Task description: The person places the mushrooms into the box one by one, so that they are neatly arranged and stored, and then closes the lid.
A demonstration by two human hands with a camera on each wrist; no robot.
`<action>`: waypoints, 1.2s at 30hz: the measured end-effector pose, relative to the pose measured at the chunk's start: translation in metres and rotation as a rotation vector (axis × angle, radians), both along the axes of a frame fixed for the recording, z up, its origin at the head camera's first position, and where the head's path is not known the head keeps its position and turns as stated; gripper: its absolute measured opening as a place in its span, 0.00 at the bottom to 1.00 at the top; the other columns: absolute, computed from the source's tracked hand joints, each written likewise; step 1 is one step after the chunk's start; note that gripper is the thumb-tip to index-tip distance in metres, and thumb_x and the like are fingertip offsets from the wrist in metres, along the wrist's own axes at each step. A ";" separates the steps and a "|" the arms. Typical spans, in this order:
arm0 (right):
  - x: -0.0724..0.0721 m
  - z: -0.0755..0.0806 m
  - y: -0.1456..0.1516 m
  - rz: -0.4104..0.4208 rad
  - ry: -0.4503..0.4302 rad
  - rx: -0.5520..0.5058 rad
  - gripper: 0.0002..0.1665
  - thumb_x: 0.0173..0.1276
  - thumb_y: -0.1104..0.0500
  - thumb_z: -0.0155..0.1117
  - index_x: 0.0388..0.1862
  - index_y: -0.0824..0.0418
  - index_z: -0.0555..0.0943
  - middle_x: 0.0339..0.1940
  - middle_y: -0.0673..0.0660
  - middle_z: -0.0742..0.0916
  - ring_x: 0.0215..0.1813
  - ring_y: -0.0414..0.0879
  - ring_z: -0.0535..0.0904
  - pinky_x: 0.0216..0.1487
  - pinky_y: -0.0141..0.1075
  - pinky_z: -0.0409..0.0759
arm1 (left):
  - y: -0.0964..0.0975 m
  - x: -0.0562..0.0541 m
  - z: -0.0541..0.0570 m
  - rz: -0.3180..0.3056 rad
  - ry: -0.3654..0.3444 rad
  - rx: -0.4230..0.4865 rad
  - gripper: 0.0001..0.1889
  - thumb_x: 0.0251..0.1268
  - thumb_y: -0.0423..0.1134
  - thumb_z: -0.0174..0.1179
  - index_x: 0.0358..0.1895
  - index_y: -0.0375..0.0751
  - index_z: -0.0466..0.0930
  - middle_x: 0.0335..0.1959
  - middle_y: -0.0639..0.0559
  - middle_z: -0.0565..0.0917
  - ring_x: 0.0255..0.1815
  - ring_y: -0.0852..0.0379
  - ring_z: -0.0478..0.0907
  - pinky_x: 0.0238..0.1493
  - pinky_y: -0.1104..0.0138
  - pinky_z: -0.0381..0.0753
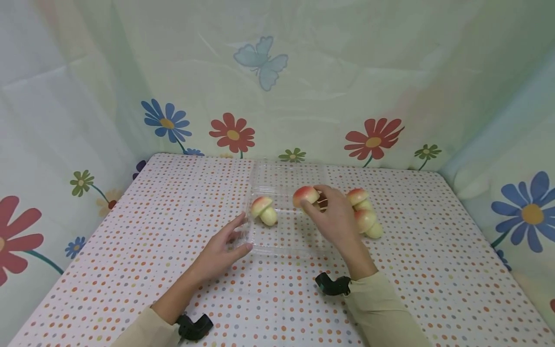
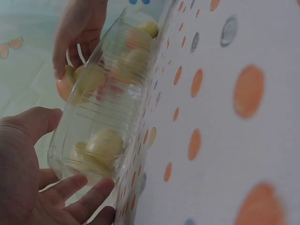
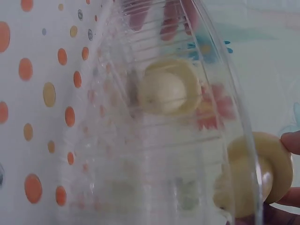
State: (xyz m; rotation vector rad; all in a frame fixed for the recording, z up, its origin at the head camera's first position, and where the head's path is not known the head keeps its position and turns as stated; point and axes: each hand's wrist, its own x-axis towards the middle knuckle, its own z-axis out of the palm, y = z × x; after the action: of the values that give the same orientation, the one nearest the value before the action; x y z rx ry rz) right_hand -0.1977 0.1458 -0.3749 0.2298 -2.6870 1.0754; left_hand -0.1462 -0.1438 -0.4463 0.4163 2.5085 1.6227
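A clear plastic box (image 1: 282, 246) lies on the table with its lid (image 1: 286, 176) folded back behind it. One toy mushroom (image 1: 269, 215) with a red-and-cream cap sits in the box's left part. My right hand (image 1: 336, 217) pinches a second mushroom (image 1: 305, 195) by its cap, above the box's right half; the right wrist view shows this mushroom's pale underside (image 3: 272, 164) near the rim. At the box's left side, my left hand (image 1: 223, 248) spreads its fingers, with fingertips (image 2: 101, 192) right at the plastic wall.
Two more mushrooms (image 1: 366, 219) lie close together on the table to the right of the box. The table wears a dotted cloth (image 1: 173, 193). A flowered curtain (image 1: 312, 86) stands behind it and at both sides. Each wrist carries a black camera mount (image 1: 334, 284).
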 end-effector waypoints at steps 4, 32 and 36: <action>0.000 -0.003 -0.004 -0.005 -0.013 0.009 0.33 0.73 0.42 0.66 0.67 0.63 0.78 0.51 0.63 0.87 0.49 0.56 0.86 0.51 0.50 0.85 | 0.001 0.000 0.000 0.002 0.002 -0.003 0.44 0.73 0.49 0.65 0.85 0.53 0.49 0.82 0.49 0.62 0.79 0.37 0.65 0.74 0.37 0.66; -0.009 -0.016 -0.029 0.052 -0.031 0.010 0.34 0.71 0.44 0.67 0.67 0.65 0.78 0.51 0.64 0.86 0.50 0.57 0.84 0.48 0.49 0.84 | 0.001 0.002 0.002 0.012 -0.002 -0.018 0.44 0.73 0.47 0.65 0.85 0.53 0.49 0.83 0.48 0.62 0.79 0.36 0.65 0.75 0.38 0.66; -0.009 -0.017 -0.034 0.042 -0.028 0.025 0.34 0.70 0.43 0.67 0.66 0.64 0.79 0.51 0.63 0.87 0.50 0.56 0.84 0.48 0.49 0.84 | 0.001 0.001 0.002 0.005 -0.001 -0.013 0.44 0.74 0.47 0.65 0.85 0.53 0.49 0.83 0.48 0.62 0.79 0.36 0.65 0.75 0.38 0.66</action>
State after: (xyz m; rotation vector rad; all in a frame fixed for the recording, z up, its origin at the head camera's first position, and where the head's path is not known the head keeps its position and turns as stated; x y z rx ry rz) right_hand -0.2070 0.1120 -0.3919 0.2792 -2.7336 1.0650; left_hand -0.1448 -0.1428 -0.4442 0.4088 2.5203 1.6063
